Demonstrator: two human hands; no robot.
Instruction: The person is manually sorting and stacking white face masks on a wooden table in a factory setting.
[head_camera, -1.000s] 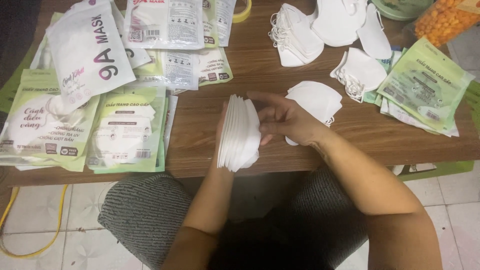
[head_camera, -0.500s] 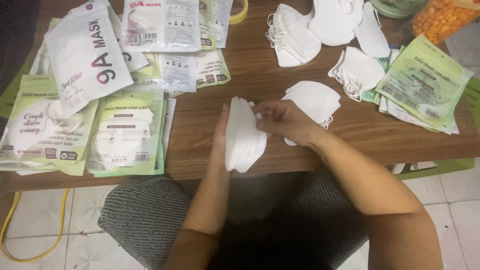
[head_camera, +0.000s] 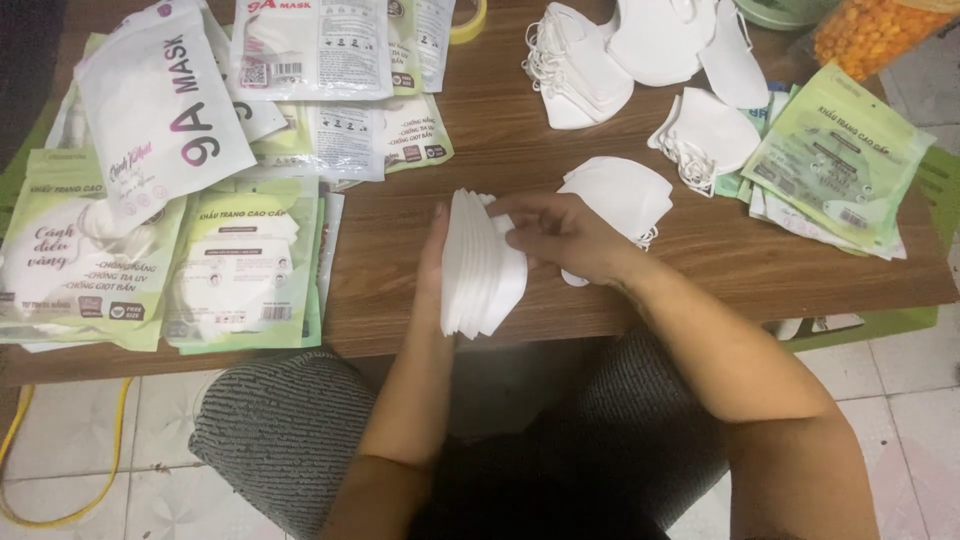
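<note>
- At the far left of the wooden table (head_camera: 480, 170), green and white mask packets (head_camera: 240, 270) lie flat and overlapping, with a white pouch (head_camera: 160, 110) resting on top of them.
- The left hand (head_camera: 434, 262) rises from the lap with its forearm nearly upright. Its palm presses flat against the left face of a stack of white masks (head_camera: 480, 265), and most of the hand is hidden behind the stack.
- The stack stands on edge at the near edge of the table, held between both hands.
- The right hand (head_camera: 560, 235) reaches in from the right, forearm slanting across the table edge, fingers curled and pinching the stack's top right side.
- Just behind the right hand lies a single white mask (head_camera: 625, 190).
- Farther right sit loose masks (head_camera: 705, 140) and more green packets (head_camera: 835, 160).
</note>
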